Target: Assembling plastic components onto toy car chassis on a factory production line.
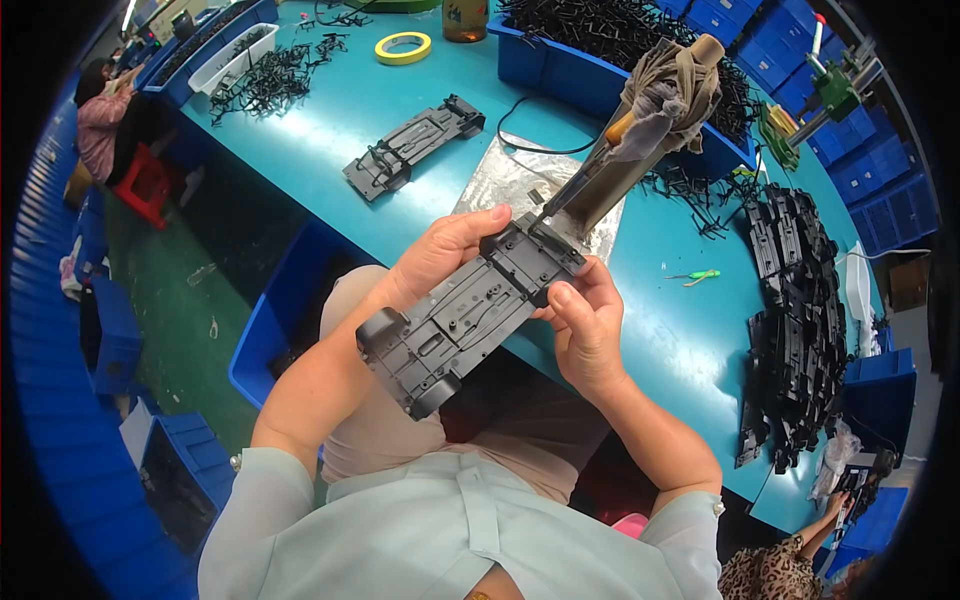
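Observation:
I hold a dark grey plastic toy-car chassis (462,315) over my lap, in front of the teal table (340,110). My left hand (440,252) grips its upper left side with the thumb laid over the top edge. Gripping the right edge near the far end is my right hand (585,325). The far end of the chassis touches the thin tip of a rod-like tool (585,180) that stands tilted in a cloth-wrapped holder (670,95) on a metal plate (505,180).
A second chassis (410,145) lies on the table. A stack of black chassis parts (795,320) fills the right side. Blue bins (590,60) of black parts, a yellow tape roll (403,47), a green-handled tool (700,275) and another person (100,115) at far left.

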Demonstrator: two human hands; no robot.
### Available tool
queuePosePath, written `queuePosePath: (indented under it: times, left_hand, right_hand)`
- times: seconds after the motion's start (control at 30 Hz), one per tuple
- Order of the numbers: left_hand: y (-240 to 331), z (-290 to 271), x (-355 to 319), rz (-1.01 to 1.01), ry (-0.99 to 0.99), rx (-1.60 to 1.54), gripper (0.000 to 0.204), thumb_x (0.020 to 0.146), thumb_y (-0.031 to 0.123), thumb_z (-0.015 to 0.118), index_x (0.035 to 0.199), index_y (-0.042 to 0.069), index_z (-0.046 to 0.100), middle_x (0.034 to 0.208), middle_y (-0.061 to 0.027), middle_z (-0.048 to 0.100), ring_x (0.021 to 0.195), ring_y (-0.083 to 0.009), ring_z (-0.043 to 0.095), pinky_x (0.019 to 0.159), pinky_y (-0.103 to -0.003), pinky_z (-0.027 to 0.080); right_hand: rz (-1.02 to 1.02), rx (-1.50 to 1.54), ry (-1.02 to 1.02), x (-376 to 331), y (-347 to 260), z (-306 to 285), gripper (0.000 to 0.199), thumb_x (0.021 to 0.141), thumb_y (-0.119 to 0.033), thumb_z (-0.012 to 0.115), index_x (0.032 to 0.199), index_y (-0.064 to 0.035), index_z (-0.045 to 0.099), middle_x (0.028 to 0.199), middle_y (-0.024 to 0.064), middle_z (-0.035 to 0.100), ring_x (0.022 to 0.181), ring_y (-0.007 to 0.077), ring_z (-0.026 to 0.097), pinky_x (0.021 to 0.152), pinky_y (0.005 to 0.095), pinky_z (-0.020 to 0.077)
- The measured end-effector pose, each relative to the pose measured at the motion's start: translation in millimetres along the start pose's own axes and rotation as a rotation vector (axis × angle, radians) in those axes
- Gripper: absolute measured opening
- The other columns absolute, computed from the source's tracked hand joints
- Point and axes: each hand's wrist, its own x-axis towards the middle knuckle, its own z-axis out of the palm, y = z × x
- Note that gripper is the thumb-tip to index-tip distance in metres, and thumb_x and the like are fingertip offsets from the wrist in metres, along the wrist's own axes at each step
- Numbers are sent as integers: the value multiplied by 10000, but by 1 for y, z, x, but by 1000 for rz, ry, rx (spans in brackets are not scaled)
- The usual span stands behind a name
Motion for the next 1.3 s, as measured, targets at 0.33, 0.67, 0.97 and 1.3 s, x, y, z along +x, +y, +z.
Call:
queuePosePath:
  times: [0.33, 0.67, 0.97, 1.3]
  left_hand:
    - [2, 9, -3, 53, 15, 54, 407, 955, 294, 523, 1169, -53, 514, 1022, -193, 643, 847, -254, 677, 718, -405, 584]
    - [4, 9, -5, 46, 33, 104, 394, 967, 326, 520, 1100, -41, 577, 941, -135, 670, 766, -167, 686, 652, -268, 588]
    - [4, -3, 0, 25, 16, 145, 598, 916, 438, 557, 1248, -47, 447, 1086, -220, 622, 915, -316, 673, 724, -504, 596]
    - [3, 0, 0, 62, 28, 162, 586, 920, 433, 555, 1216, -65, 464, 1052, -226, 631, 869, -317, 682, 700, -505, 601]
  right_hand:
    - [-11, 49, -11, 1, -1, 1, 350, 812, -168, 719, 1015, -23, 473, 916, 76, 579, 802, 132, 595, 723, 321, 565]
    - [33, -2, 15, -1, 0, 2, 463, 780, -265, 717, 1096, -34, 468, 998, 79, 592, 824, 149, 608, 724, 299, 529]
    - [22, 14, 7, -1, 5, -1, 425, 800, -238, 698, 1096, -39, 468, 1016, 74, 585, 851, 164, 618, 718, 311, 544]
    - [28, 24, 3, -1, 4, -1, 391, 808, -222, 694, 1079, -30, 488, 977, 67, 601, 831, 155, 620, 723, 303, 541]
